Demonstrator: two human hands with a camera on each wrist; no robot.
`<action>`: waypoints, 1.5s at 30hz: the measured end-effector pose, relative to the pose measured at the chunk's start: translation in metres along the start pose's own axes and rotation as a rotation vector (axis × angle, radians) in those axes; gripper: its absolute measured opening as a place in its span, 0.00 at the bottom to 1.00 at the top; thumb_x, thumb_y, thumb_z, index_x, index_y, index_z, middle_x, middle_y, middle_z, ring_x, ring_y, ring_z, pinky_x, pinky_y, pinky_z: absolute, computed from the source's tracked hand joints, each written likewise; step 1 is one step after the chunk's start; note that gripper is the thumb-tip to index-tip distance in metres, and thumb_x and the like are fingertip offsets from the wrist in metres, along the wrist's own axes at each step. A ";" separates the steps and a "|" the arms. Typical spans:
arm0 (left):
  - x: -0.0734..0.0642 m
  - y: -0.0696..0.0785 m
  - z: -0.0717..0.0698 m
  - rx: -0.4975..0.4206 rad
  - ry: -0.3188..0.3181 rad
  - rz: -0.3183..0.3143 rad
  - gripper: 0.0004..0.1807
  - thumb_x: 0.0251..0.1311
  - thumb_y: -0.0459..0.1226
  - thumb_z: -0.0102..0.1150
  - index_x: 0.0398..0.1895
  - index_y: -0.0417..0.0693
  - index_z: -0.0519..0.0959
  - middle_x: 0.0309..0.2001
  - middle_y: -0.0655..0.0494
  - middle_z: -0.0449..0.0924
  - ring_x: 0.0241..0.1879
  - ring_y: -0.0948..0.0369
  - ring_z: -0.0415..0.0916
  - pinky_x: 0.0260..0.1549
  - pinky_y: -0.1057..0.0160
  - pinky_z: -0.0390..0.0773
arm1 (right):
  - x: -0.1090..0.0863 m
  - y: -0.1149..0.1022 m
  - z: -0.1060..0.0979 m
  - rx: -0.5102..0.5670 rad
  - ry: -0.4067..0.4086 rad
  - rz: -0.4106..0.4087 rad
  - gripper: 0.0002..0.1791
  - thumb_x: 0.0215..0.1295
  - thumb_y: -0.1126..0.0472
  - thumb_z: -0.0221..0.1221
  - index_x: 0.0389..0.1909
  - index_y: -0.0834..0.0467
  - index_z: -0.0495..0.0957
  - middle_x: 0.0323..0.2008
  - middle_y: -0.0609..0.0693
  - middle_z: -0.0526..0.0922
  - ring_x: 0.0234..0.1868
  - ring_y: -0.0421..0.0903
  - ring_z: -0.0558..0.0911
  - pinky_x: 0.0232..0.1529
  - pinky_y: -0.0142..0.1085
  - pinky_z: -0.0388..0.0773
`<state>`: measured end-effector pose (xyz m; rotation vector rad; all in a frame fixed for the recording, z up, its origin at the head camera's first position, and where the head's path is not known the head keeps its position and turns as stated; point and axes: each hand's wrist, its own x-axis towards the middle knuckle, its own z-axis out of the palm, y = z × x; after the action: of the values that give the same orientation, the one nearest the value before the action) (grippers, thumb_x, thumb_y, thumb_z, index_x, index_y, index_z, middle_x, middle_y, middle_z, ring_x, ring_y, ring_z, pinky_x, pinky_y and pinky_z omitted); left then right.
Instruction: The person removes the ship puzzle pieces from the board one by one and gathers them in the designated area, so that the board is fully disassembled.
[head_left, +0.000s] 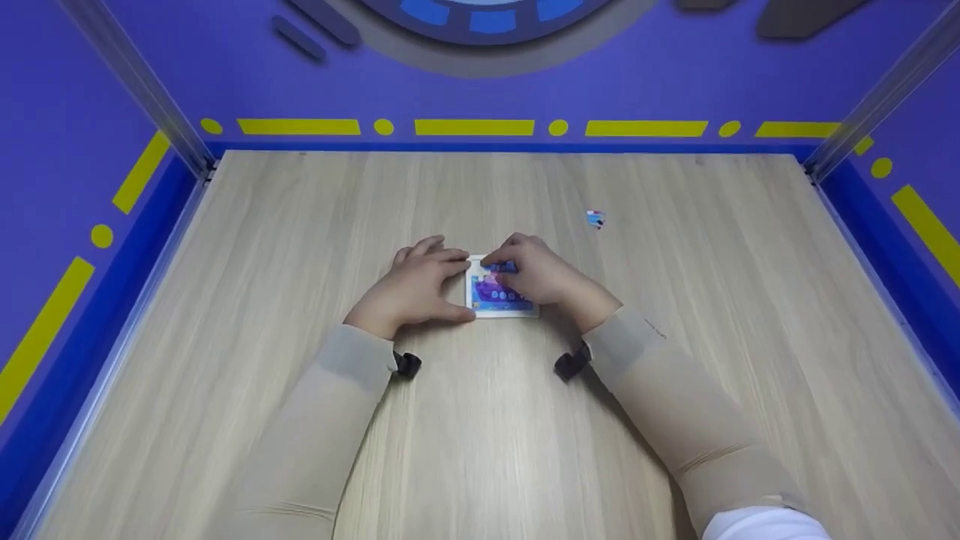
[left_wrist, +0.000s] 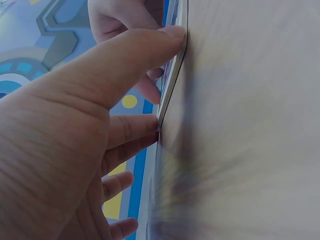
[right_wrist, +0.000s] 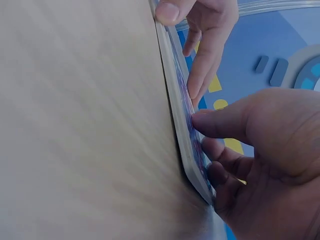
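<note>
Puzzle (head_left: 495,298), probably at piece-fitting, with left fingers (left_wrist: 132,129) straight against its edge, right fingers (right_wrist: 232,160) bent above, cannot tell if grasping, next needing careful alignment.

Head view bright, evenly lit; I see pale sheen on the near middle of the wood-grain table (head_left: 480,457), soft shadow beneath my right sleeve (head_left: 697,405). Jigsaw tray (head_left: 506,313) print slightly soft. Wrist views dimmer, cool-toned: my left hand (left_wrist: 70,135) fairly crisp, tabletop smeared, tray edge darkly shadowed.
</note>
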<state>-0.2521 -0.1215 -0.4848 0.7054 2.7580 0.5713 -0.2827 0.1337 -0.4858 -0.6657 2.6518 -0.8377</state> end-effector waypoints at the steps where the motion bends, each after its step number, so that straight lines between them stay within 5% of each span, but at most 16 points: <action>1: 0.000 0.000 0.000 -0.001 0.001 -0.001 0.52 0.62 0.66 0.78 0.85 0.52 0.75 0.88 0.59 0.68 0.94 0.45 0.45 0.90 0.30 0.48 | 0.000 0.000 0.001 -0.002 -0.003 0.002 0.19 0.83 0.63 0.64 0.69 0.53 0.88 0.67 0.61 0.82 0.70 0.63 0.78 0.76 0.61 0.77; 24: -0.001 0.000 0.002 -0.026 0.005 -0.011 0.53 0.62 0.64 0.80 0.86 0.52 0.74 0.89 0.59 0.67 0.94 0.46 0.44 0.91 0.32 0.47 | 0.001 0.000 0.005 -0.001 0.030 0.011 0.15 0.83 0.64 0.63 0.64 0.50 0.86 0.70 0.58 0.80 0.75 0.63 0.75 0.82 0.63 0.73; 37: -0.001 0.001 0.003 -0.027 -0.001 -0.016 0.53 0.63 0.64 0.79 0.86 0.52 0.73 0.89 0.59 0.66 0.94 0.46 0.43 0.91 0.32 0.46 | 0.002 0.005 0.003 0.082 0.049 0.005 0.26 0.79 0.64 0.68 0.74 0.56 0.81 0.63 0.60 0.84 0.65 0.58 0.83 0.75 0.58 0.81; 45: -0.001 0.001 0.003 -0.024 0.013 -0.019 0.53 0.62 0.64 0.80 0.85 0.52 0.74 0.88 0.60 0.67 0.94 0.46 0.44 0.91 0.33 0.48 | 0.003 0.007 0.000 0.128 0.070 0.092 0.18 0.79 0.60 0.70 0.65 0.57 0.86 0.58 0.56 0.86 0.58 0.54 0.82 0.71 0.54 0.83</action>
<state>-0.2497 -0.1201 -0.4869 0.6722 2.7614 0.6061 -0.2874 0.1374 -0.4902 -0.4876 2.6403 -1.0113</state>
